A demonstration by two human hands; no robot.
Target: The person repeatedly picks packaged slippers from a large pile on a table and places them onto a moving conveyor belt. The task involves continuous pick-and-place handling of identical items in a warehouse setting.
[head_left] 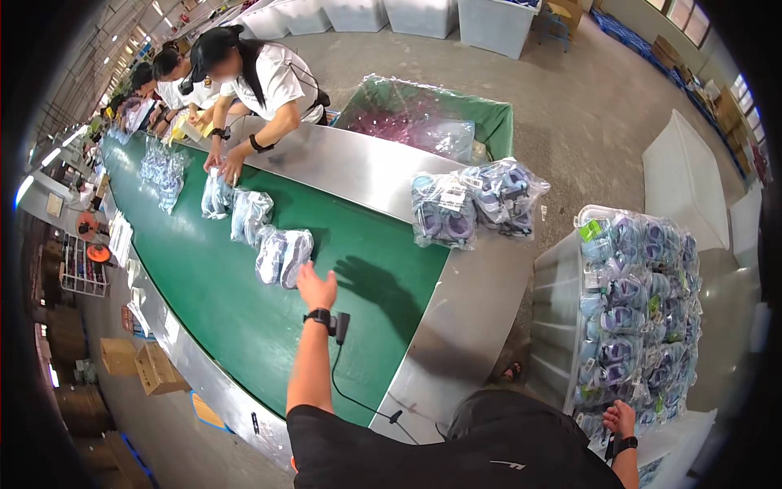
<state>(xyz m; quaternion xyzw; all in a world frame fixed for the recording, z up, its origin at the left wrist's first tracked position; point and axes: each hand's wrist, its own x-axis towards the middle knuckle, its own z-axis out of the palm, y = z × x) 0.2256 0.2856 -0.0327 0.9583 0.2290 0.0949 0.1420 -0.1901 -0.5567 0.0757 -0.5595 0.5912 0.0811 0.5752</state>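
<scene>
My left hand (pixel 317 287) reaches over the green conveyor belt (pixel 326 371), fingers stretched out at the near edge of a clear-bagged pair of light blue and purple shoes (pixel 283 257). I cannot tell whether the fingertips touch the plastic. Just beyond lie another bagged pair (pixel 251 215) and a bag (pixel 217 194) under a co-worker's hands (pixel 231 166). Down at the lower right, my right hand (pixel 621 418) hangs beside stacked bagged shoes (pixel 631 301), its fingers curled with nothing visible in them. A dark band with a small device sits on my left wrist.
Two bundles of bagged shoes (pixel 444 210) rest on the metal table edge (pixel 476 285). The shoe stack stands in a translucent bin (pixel 555 314) at my right. Behind the table is a green-lined container (pixel 493 130) with plastic inside. Co-workers line the belt's far side. Cardboard boxes (pixel 159 368) stand left.
</scene>
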